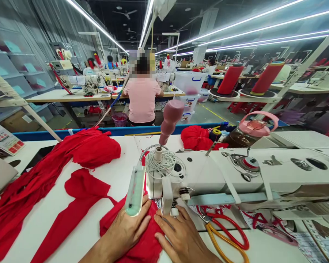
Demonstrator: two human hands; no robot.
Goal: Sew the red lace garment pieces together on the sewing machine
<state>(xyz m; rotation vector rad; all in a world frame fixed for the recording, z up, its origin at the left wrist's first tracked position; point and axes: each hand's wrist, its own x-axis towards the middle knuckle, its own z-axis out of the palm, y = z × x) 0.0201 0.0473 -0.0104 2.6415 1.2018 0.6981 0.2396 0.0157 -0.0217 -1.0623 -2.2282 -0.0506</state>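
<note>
My left hand (126,231) lies flat on a piece of red fabric (146,244), its fingers stretched towards the sewing machine head (205,170) and partly covered by a small lit lamp (134,193). On the right edge of the same fabric rests my right hand (181,235), fingers extended beside the presser foot area. The needle itself is hidden behind the machine head. A pink-handled screwdriver (171,118) stands upright on top, among coiled thin cord (163,164). Close to my right hand lie scissors (227,233) with one red and one orange handle loop.
Red fabric strips (52,171) and a loose red piece (79,201) spread over the left of the table. A red bundle (196,137) and a pink-lidded bottle (250,129) stand behind the machine. Two red thread cones (230,80) are at right. A person (142,95) sits ahead.
</note>
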